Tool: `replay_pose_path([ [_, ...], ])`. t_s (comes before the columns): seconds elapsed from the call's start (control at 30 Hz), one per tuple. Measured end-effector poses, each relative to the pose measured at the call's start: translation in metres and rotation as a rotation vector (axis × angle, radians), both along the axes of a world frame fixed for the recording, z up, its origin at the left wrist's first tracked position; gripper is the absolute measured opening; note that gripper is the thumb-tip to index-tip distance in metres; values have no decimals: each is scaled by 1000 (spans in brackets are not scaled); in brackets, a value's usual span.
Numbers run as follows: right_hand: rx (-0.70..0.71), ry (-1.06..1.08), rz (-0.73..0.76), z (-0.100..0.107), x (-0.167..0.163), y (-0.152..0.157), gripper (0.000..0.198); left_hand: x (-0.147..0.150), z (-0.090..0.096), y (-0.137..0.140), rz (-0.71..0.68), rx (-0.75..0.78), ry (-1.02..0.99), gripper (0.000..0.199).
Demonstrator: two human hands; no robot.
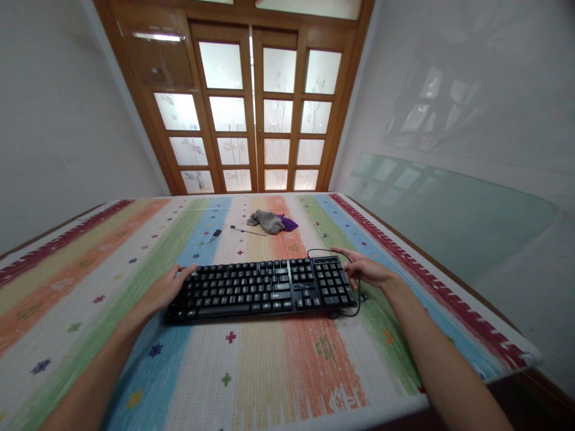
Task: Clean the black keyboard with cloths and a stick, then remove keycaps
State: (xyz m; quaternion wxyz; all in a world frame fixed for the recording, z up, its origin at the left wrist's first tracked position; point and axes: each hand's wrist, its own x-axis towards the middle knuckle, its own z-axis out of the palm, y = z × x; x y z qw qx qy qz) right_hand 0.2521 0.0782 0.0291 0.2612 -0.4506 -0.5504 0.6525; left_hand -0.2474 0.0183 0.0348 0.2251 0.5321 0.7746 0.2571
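Observation:
A black keyboard point(263, 290) lies across the striped tablecloth in front of me, its number pad on the right. My left hand point(173, 285) grips its left end, thumb over the top edge and the other fingers hidden. At the other end, my right hand point(365, 269) holds the right edge, with fingers curled against the side. A thin black cable point(359, 299) loops around that right end, passing near my right fingers. Beyond the keyboard lie a grey cloth point(269, 222) partly over a purple cloth point(288, 223), and a thin dark brush-like stick point(248, 231).
A small black object point(217, 233) with thin ends lies on the tablecloth point(265, 371) behind the keyboard. A glass panel point(449, 203) leans along the right wall. Wooden doors point(251, 108) with frosted panes stand past the table's far edge.

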Motion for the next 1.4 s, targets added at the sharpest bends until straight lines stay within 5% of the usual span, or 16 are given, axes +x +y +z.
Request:
replay_pose_path([
  [0.27,-19,-58,-8,-3,6,2,101,5,1,-5,-194,-67,400,61],
  [0.43,-8,-25,-29,-4,4,2,96,28,7,-14,-249,129,440,66],
  [0.73,23,44,3,-5,7,3,102,119,20,-28,-876,237,316,111],
  [1.17,77,124,198,-2,6,-2,113,176,28,-5,-1035,241,416,130],
  [1.4,75,46,-19,9,2,-3,87,168,27,-10,-1027,287,423,128],
])
